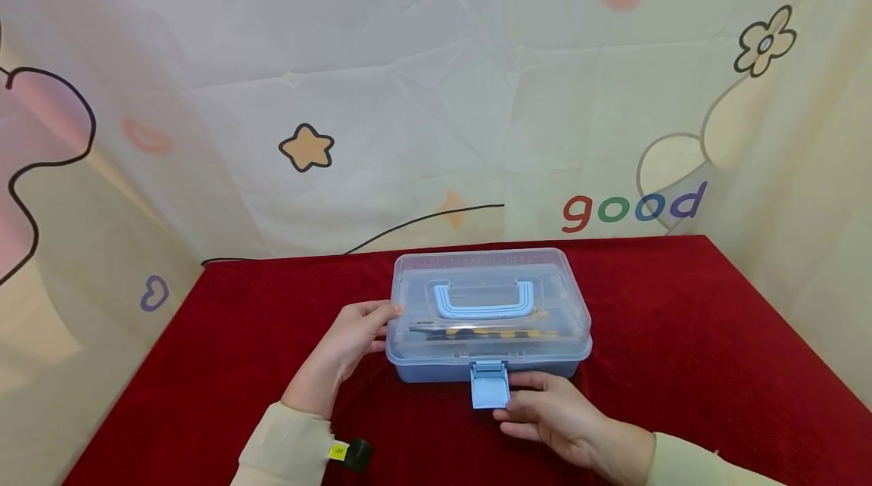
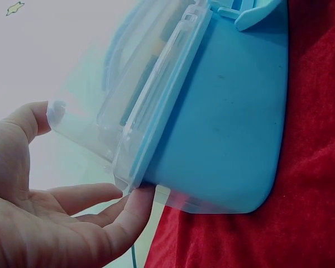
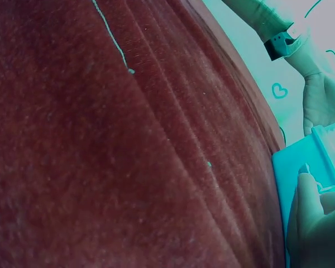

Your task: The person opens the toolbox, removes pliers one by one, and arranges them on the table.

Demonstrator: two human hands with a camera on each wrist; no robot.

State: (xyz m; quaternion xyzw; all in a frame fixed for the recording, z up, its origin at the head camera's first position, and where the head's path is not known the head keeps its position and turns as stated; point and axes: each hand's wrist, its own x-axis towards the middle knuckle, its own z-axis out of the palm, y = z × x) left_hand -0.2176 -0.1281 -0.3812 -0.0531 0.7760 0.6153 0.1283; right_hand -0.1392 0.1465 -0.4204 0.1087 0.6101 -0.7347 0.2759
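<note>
A plastic storage box (image 1: 429, 371) with a light-blue base, clear lid and blue carrying handle (image 1: 485, 312) sits on the red cloth. Through the lid shows a long black-and-yellow item, its kind unclear. At the box's left end my left hand (image 1: 354, 338) holds it, thumb on the lid and fingers at the rim, as the left wrist view shows. On the front, the blue latch (image 1: 490, 389) is swung outward. My right hand (image 1: 555, 414) holds the latch's right edge between thumb and fingers; the right wrist view hides most of this contact.
Red velvety cloth (image 1: 681, 334) covers the table, with folds toward its front. A white patterned curtain (image 1: 409, 92) hangs behind and at both sides. A dark device with a yellow tag (image 1: 338, 450) is strapped at the left wrist.
</note>
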